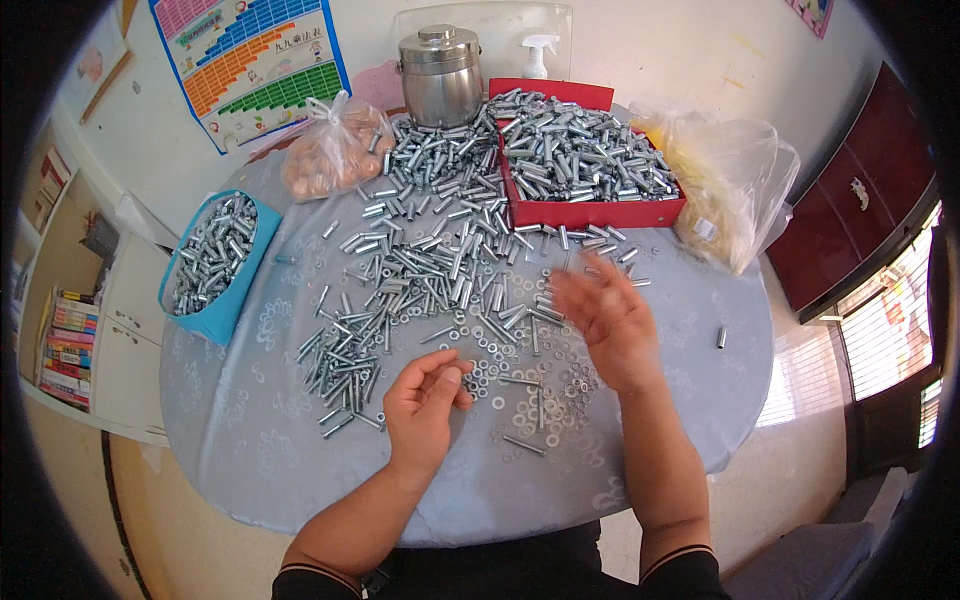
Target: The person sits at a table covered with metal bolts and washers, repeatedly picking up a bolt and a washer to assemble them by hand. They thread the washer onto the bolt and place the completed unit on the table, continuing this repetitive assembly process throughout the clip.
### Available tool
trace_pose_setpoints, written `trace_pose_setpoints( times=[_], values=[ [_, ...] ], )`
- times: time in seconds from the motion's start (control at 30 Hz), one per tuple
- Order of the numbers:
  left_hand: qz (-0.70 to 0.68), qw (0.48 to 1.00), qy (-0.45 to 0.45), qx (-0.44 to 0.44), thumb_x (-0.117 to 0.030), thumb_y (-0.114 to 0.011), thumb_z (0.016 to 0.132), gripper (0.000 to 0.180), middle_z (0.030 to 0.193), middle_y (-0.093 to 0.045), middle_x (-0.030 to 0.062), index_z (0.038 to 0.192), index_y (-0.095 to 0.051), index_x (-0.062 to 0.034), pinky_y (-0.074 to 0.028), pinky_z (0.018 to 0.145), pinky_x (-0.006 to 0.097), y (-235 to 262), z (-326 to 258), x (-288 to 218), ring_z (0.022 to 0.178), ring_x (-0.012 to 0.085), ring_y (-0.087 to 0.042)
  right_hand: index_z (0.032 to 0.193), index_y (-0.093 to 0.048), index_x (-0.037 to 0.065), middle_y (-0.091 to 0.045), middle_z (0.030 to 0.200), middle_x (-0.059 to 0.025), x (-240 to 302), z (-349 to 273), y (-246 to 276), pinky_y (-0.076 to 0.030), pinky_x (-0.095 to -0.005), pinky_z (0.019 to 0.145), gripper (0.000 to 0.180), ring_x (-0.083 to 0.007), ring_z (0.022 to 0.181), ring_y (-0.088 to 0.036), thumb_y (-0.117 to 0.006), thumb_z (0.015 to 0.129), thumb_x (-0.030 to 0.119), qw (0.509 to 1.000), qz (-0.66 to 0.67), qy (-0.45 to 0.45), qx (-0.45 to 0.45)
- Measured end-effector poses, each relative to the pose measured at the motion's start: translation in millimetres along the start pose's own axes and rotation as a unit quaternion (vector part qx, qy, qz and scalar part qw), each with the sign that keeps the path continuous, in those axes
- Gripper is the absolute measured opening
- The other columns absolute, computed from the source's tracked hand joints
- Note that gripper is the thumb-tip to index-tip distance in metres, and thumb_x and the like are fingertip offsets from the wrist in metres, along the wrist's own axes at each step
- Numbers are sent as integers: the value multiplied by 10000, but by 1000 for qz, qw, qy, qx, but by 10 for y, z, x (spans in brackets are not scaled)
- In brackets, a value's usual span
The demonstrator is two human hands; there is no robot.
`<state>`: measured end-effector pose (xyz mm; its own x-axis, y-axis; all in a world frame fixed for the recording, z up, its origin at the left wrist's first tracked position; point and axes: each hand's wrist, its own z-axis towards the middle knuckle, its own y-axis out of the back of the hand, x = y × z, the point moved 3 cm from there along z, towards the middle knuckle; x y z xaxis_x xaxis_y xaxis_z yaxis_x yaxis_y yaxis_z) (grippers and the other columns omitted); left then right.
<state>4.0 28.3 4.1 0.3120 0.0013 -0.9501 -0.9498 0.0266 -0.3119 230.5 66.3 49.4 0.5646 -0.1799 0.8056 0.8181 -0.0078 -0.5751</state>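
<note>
My left hand [425, 405] is above the near middle of the table, thumb and fingers curled together. Whatever it pinches, if anything, is hidden. Just left of it lies a pile of long bolts [345, 360]. Nuts [481, 378] are strewn to its right. My right hand [610, 325] is raised over the right side of the pile, blurred, with fingers stretched and apart; I make out nothing in them. Flat washers [525, 412] are scattered below it, with a few loose bolts [524, 445] among them. Metal sleeves [460, 270] lie heaped beyond both hands.
A red box [600, 213] full of sleeves stands at the back right, beside a plastic bag [740, 190]. At the back are a steel pot [440, 80] and a bag of round brown items [330, 160]. A blue bin [235, 300] of metal parts sits at left.
</note>
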Motion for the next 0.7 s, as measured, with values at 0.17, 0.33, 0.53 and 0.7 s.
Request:
trace_pose_setpoints(
  times=[0.17, 0.33, 0.53, 0.7],
  values=[
    [-5, 1000, 6, -4, -74, -579, 941, 219, 978, -680, 109, 1139, -590, 18, -502, 636, 235, -13, 1, -3, 690, 104, -602, 1262, -507, -29, -593, 1231, -194, 26, 40, 27, -481, -407, 971, 342, -299, 1158, -582, -458, 1011, 199, 995, -30, 92, -32],
    [0, 1000, 10, 0, -64, -572, 940, 209, 969, -681, 108, 1130, -594, 19, -500, 632, 235, -18, -1, 5, 683, 100, -595, 1081, -603, -30, -684, 985, -159, -121, -4, 179, -553, -361, 815, 271, -248, 902, -680, -489, 1000, 202, 992, -119, 11, -49],
    [23, 1000, -1, -8, -72, -556, 934, 204, 953, -681, 117, 1108, -607, 20, -502, 608, 252, -25, 9, -37, 658, 119, -593, 952, -633, -20, -675, 812, -107, -170, -25, 229, -540, -305, 665, 247, -181, 715, -664, -526, 976, 201, 985, -144, -16, -90],
    [16, 1000, 16, -5, -64, -561, 944, 198, 965, -681, 100, 1118, -603, 19, -495, 630, 237, 8, -16, -32, 683, 96, -591, 913, -638, -12, -665, 773, -90, -182, -40, 210, -524, -286, 628, 236, -161, 658, -642, -546, 964, 198, 981, -152, -29, -119]
  ],
)
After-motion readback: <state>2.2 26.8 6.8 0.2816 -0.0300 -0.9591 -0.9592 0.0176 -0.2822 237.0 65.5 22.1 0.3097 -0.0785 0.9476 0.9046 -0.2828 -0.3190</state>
